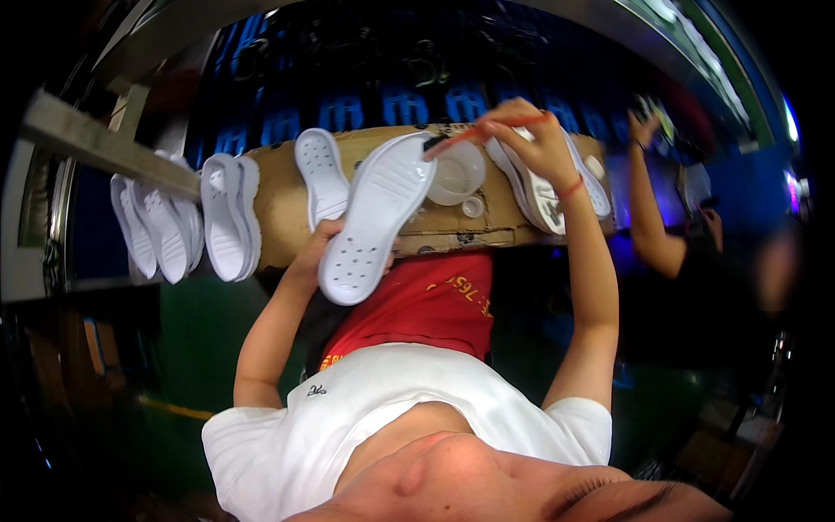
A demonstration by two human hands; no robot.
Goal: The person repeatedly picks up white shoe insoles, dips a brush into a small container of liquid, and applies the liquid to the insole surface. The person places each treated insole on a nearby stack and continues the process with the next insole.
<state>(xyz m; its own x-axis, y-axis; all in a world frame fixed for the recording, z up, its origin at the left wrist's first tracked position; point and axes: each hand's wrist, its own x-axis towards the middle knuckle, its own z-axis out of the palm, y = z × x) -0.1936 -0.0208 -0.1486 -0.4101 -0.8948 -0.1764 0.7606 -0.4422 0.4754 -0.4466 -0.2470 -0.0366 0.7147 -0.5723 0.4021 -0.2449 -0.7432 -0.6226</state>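
My left hand point(315, 246) grips a white shoe sole point(376, 217) by its lower edge, tread side up and tilted over a cardboard-covered board point(283, 213). My right hand point(532, 143) pinches a thin orange-handled brush point(474, 136). Its dark tip touches the upper end of the held sole. A white plastic cup point(458, 173) stands right behind the brush tip, with a small round white lid point(472, 207) in front of it.
More white soles lie on the board: one point(320, 174) beside the held sole, a stack point(230, 217) at the left end, several point(156, 228) beyond it and some point(541, 198) under my right wrist. A metal bar point(104, 143) crosses the upper left. Another person's arm point(651, 209) works at the right.
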